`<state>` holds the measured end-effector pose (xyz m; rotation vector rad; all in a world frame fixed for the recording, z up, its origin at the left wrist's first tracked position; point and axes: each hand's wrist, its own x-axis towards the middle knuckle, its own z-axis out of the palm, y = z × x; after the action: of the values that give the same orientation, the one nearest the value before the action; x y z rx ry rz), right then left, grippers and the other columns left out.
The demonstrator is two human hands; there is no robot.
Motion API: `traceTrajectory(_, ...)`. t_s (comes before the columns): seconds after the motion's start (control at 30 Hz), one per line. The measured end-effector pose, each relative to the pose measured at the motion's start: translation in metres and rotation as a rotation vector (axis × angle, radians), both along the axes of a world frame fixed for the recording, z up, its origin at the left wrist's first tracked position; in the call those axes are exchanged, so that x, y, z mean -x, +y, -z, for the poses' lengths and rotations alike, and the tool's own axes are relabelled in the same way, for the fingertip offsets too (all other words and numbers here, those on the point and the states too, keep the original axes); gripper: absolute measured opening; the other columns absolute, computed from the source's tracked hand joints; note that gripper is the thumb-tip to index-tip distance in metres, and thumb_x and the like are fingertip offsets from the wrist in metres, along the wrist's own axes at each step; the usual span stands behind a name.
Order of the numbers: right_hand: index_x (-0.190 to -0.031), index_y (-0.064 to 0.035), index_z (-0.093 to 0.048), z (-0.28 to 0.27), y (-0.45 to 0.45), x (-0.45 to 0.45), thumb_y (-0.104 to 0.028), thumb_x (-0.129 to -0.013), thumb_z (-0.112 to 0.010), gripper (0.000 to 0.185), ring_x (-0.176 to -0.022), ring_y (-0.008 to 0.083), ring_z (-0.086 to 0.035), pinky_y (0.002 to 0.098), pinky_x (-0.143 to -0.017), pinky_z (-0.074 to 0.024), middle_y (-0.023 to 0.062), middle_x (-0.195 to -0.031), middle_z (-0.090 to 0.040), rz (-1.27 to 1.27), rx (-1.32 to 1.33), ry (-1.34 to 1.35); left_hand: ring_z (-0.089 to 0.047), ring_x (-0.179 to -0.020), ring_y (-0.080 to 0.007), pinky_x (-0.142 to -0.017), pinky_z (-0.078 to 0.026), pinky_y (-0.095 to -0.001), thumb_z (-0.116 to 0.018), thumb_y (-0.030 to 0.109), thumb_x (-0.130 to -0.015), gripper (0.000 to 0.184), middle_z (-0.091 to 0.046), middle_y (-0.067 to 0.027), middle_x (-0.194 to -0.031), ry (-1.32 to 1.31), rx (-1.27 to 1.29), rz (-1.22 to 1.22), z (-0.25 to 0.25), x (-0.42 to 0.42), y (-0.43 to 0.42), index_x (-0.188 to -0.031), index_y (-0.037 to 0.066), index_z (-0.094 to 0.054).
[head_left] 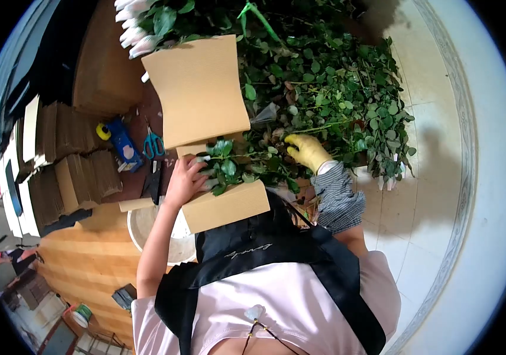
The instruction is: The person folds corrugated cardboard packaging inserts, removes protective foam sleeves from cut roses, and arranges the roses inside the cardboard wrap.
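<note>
A sprig of glossy dark-green leaves on thin stems (227, 165) lies across the tan cardboard between the two hands, its leafy top toward the left hand and its stems toward the right. The bare left hand (186, 179) comes in with its forearm slanting up from below, back of the hand upward, fingers lightly bent and slightly spread, their tips at the leaves; whether they grip anything cannot be told. The right hand, in a yellow glove (309, 152), reaches in from the other side, wrist bent so that the fingers point left. Its thumb and forefinger are part curled with a small gap at the tips, over the stems; whether a stem is caught there cannot be made out. A black-and-white checked sleeve cover (338, 198) wraps its forearm.

Just below the sprig is a tan cardboard panel (227, 207); above it stands a larger, curved tan cardboard sheet (198, 92). Beyond the right hand spreads a thick heap of green leafy stems (347, 89). Teal-handled scissors (153, 144) lie left of the larger sheet, near a blue packet (125, 145), with stacks of brown cardboard (87, 180) farther left. The left forearm passes over a round white tub (137, 229).
</note>
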<state>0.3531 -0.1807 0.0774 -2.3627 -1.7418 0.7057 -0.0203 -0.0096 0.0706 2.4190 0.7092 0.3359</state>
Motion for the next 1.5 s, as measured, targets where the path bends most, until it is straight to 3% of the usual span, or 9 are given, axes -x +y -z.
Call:
traceTrajectory(0.07,-0.128,-0.0081,-0.06,-0.043,0.033,-0.003,-0.021,-0.094,-0.061,0.037,-0.1,0.0324,-0.067,0.0385,-0.094,-0.0526,0.0156,-0.114,-0.069,0.129,-0.19,0.103,-0.057,-0.106,-0.038,-0.091,-0.05,-0.0443,-0.079,0.003,-0.071,0.077,-0.053,-0.0198,-0.118,0.031,0.189,-0.131,-0.003,0.0,-0.001,-0.14,0.011,-0.045)
traceTrajectory(0.2,-0.126,-0.0108,-0.061,-0.026,0.109,-0.026,-0.01,-0.091,-0.06,0.035,-0.097,0.0287,-0.065,0.0437,-0.09,-0.05,0.0115,-0.106,-0.07,0.158,-0.629,-0.263,-0.058,-0.105,-0.0384,-0.087,-0.051,-0.0449,-0.08,0.007,-0.069,0.079,-0.054,-0.0188,-0.113,0.254,0.185,-0.072,0.004,0.0,0.007,-0.139,0.01,-0.045)
traceTrajectory(0.47,-0.097,-0.0139,-0.072,-0.006,0.159,-0.035,-0.016,-0.08,-0.068,0.018,-0.091,0.0281,-0.068,0.0425,-0.093,-0.0474,0.0095,-0.088,-0.071,0.03,-0.119,-0.538,-0.049,-0.124,-0.0347,-0.103,-0.04,-0.0482,-0.083,0.017,-0.065,0.081,-0.054,-0.0121,-0.132,0.261,-0.083,0.021,0.0,-0.007,0.005,-0.137,0.01,-0.047)
traceTrajectory(0.67,-0.069,-0.0119,-0.069,-0.032,0.117,-0.066,-0.01,-0.073,-0.064,0.006,-0.073,0.0271,-0.066,0.0417,-0.087,-0.0486,0.0068,-0.068,-0.065,0.213,-0.603,-0.634,-0.047,-0.129,-0.0331,-0.105,-0.038,-0.0485,-0.082,0.016,-0.066,0.084,-0.052,-0.0119,-0.139,0.217,-0.079,0.008,0.005,-0.002,0.001,-0.14,0.005,-0.044)
traceTrajectory(0.87,-0.126,-0.0096,-0.059,-0.044,0.106,-0.037,-0.021,-0.086,-0.07,0.043,-0.104,0.026,-0.063,0.0431,-0.1,-0.0449,0.0104,-0.107,-0.068,0.268,-0.432,-0.686,-0.046,-0.132,-0.0314,-0.106,-0.038,-0.0473,-0.082,0.014,-0.064,0.083,-0.052,-0.0093,-0.141,0.165,-0.113,0.016,0.003,-0.004,0.002,-0.138,0.007,-0.045)
traceTrajectory(1.03,-0.134,-0.0171,-0.057,0.028,0.145,-0.024,-0.023,-0.091,-0.061,0.044,-0.125,0.0248,-0.055,0.0389,-0.117,-0.0271,0.0039,-0.136,-0.061,0.097,-0.317,-0.512,-0.044,-0.134,-0.0305,-0.106,-0.038,-0.0469,-0.082,0.013,-0.063,0.084,-0.051,-0.009,-0.142,0.18,-0.089,0.013,0.005,-0.004,0.0,-0.138,0.008,-0.046)
traceTrajectory(1.17,-0.081,-0.0183,-0.067,0.03,0.164,-0.018,-0.014,-0.083,-0.061,0.008,-0.094,0.0194,-0.065,0.0368,-0.109,-0.0334,-0.0006,-0.085,-0.068,0.088,-0.143,-0.496,-0.044,-0.134,-0.0304,-0.107,-0.037,-0.0464,-0.083,0.013,-0.062,0.085,-0.051,-0.0093,-0.142,0.184,-0.088,0.002,0.004,-0.007,0.003,-0.139,0.008,-0.047)
traceTrajectory(1.4,-0.072,-0.0115,-0.065,-0.037,0.096,-0.074,-0.01,-0.083,-0.063,0.011,-0.07,0.0235,-0.06,0.0381,-0.081,-0.0481,0.0058,-0.069,-0.062,0.406,-0.877,-0.713,-0.043,-0.135,-0.0302,-0.106,-0.038,-0.0454,-0.083,0.013,-0.062,0.082,-0.05,-0.0102,-0.144,0.18,-0.101,-0.008,0.004,-0.002,0.001,-0.137,0.007,-0.049)
traceTrajectory(1.5,-0.089,-0.0101,-0.071,-0.071,0.027,-0.123,-0.007,-0.081,-0.066,0.01,-0.083,0.0293,-0.065,0.0433,-0.085,-0.0493,0.0103,-0.084,-0.068,0.324,-0.675,-0.881,-0.049,-0.126,-0.0311,-0.103,-0.04,-0.0448,-0.084,0.013,-0.061,0.081,-0.053,-0.0113,-0.134,0.156,-0.097,-0.041,-0.002,-0.003,-0.001,-0.135,0.007,-0.051)
